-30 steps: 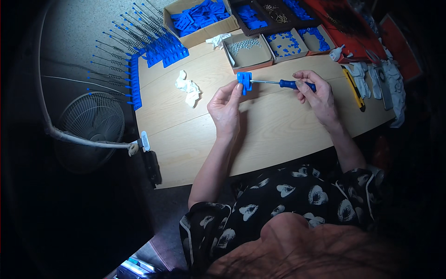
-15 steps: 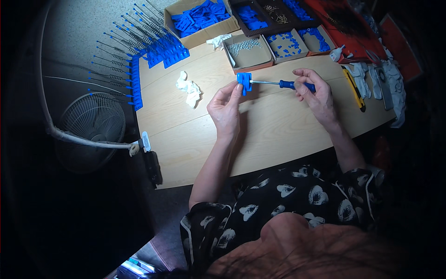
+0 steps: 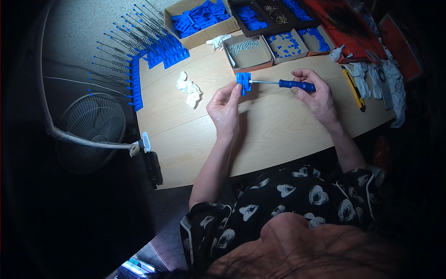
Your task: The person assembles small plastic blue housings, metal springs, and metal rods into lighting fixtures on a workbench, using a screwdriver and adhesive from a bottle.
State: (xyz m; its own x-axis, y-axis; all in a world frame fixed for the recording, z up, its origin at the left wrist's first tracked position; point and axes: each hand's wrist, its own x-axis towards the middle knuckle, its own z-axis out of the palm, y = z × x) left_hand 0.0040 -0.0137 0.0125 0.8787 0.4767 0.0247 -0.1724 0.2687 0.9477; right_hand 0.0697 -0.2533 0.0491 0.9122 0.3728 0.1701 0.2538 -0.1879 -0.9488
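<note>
While my left hand [image 3: 224, 111] pinches a small blue moulded plastic part [image 3: 243, 77] between thumb and fingers, my right hand [image 3: 323, 100] has its fingers curled loosely round the ribbed blue handle of a screwdriver [image 3: 297, 85] with a thin metal shaft. I have the part over the middle of the pale wood-grain tabletop [image 3: 186, 149], closer to its far edge than to the near edge in front of me. The shaft points to my left, lying nearly level, and its end meets the right side of the part; a tiny pale bit shows at that joint, too small for me to make out. Left of my left hand lies a crumpled white tissue [image 3: 189, 90]. At the far left corner I see a row of blue plastic pieces [image 3: 136, 83] with thin dark rods and coiled springs reaching out past the edge. Along the far edge stand a brown cardboard box [image 3: 211, 35] full of flat blue pieces and a shallow carton [image 3: 255, 58] holding small clear beads. Toward the right edge, beyond my right hand, a yellow and black cutter knife [image 3: 354, 89] lies beside pale cloth gloves [image 3: 395, 88].
</note>
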